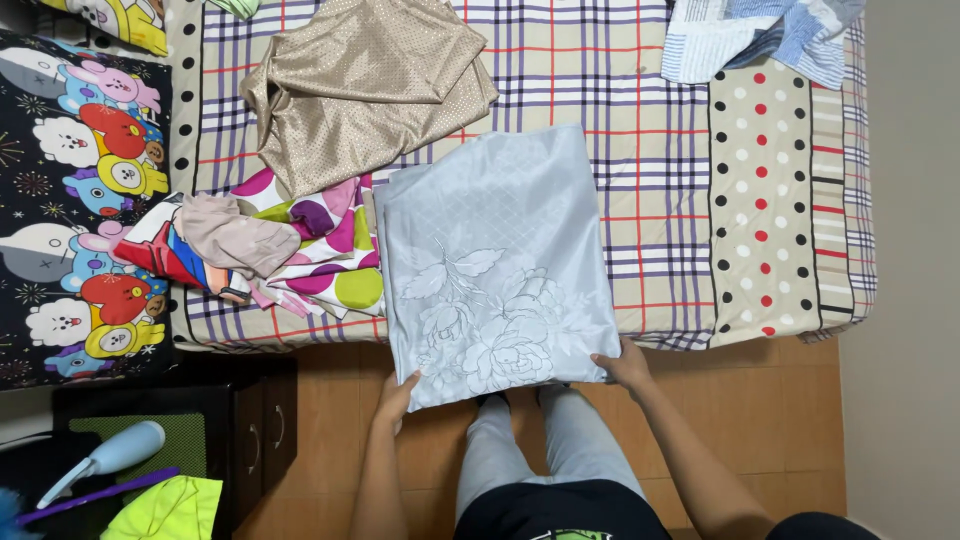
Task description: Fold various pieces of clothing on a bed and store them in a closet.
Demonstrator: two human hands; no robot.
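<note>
A folded pale grey cloth with an embossed flower pattern [495, 265] lies on the plaid bed [640, 170], its near edge hanging past the bed's edge. My left hand [396, 396] grips the cloth's near left corner. At the near right corner, my right hand [626, 366] holds the cloth. Both arms reach up from the bottom of the view, with my legs in grey trousers between them.
A crumpled beige dotted cloth [370, 85] lies behind the grey one. A pile of bright spotted and patterned clothes [270, 250] sits to its left. A blue-and-white cloth [765, 35] is at the far right corner. A cartoon-print blanket [80, 190] and a dark cabinet [225, 425] stand left.
</note>
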